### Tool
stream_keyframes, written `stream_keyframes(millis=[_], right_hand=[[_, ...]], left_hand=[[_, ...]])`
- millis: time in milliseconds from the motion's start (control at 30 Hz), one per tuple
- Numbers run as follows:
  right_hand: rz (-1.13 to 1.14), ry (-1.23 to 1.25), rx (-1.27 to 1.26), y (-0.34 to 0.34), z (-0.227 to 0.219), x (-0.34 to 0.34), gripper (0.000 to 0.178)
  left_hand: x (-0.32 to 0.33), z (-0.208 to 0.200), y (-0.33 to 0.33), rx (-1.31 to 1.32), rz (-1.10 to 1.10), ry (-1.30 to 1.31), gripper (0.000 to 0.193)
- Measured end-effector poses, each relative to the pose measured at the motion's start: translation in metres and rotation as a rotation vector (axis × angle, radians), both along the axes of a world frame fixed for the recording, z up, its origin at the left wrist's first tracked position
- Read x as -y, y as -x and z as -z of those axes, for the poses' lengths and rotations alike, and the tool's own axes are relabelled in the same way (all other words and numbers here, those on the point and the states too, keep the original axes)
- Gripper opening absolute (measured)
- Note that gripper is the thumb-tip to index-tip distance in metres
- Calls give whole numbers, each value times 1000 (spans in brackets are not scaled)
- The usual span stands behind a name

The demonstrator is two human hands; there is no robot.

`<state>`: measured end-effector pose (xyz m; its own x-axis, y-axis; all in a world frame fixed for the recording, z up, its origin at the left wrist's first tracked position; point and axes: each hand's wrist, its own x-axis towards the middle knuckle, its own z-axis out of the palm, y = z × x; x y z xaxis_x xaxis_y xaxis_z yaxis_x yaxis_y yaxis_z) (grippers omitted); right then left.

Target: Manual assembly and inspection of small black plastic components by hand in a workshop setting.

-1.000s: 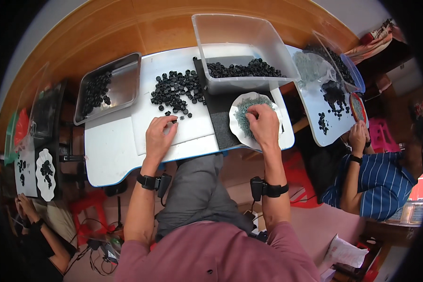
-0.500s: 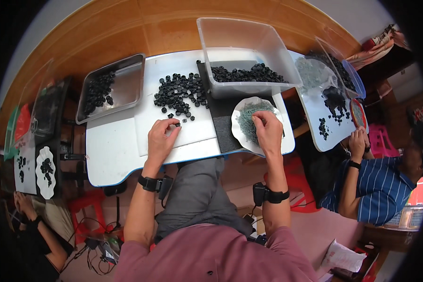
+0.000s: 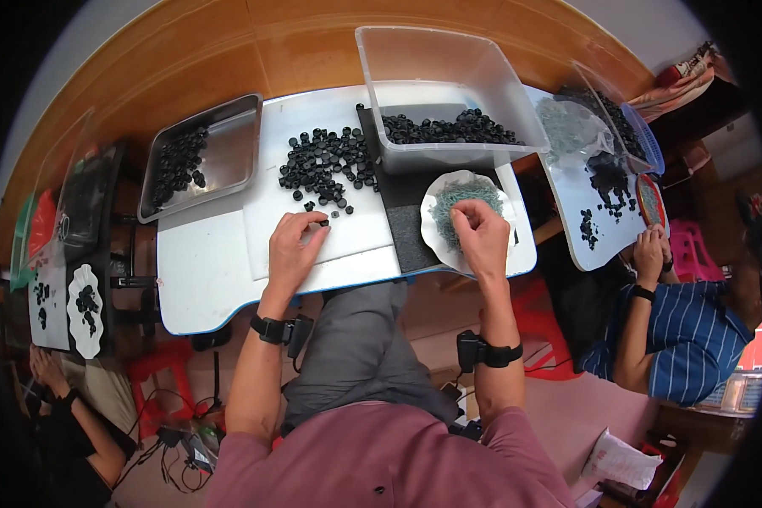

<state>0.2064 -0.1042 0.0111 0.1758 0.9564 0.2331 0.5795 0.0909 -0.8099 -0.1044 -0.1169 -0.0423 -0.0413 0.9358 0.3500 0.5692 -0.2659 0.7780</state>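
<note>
Head view: left hand (image 3: 295, 247) pinches a black cap (image 3: 322, 223); right hand (image 3: 480, 235) pinches green rings (image 3: 459, 196).

The white tabletop (image 3: 212, 271) looks smooth and slightly glossy, set against a polished wooden floor (image 3: 229, 51). The tray (image 3: 237, 127) is dull brushed metal. The bin (image 3: 436, 80) is clear, shiny plastic. The small caps (image 3: 326, 161) look like matt black plastic, the mat (image 3: 406, 233) a dark, matt, faintly rough sheet, and the plate (image 3: 436, 245) thin white paper.
</note>
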Motion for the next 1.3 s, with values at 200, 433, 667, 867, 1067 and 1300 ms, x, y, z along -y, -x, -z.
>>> stream_keyframes(millis=[200,433,667,867,1067,1300], right_hand=[[-32,25,-261,29,-2,-2,9],[-304,0,18,107,24,-31,12],[-293,74,10,111,29,-39,12],[-294,92,229,94,15,-32,15],[-348,45,317,107,25,-23,7],[-341,2,420,119,28,-25,6]], left_hand=[[-2,1,-2,29,-1,-12,20],[-2,2,-2,6,-10,-43,22],[-2,2,0,47,-1,-8,21],[-4,3,4,19,-7,8,21],[-5,2,2,-5,20,-24,21],[-3,3,4,36,20,-15,20]])
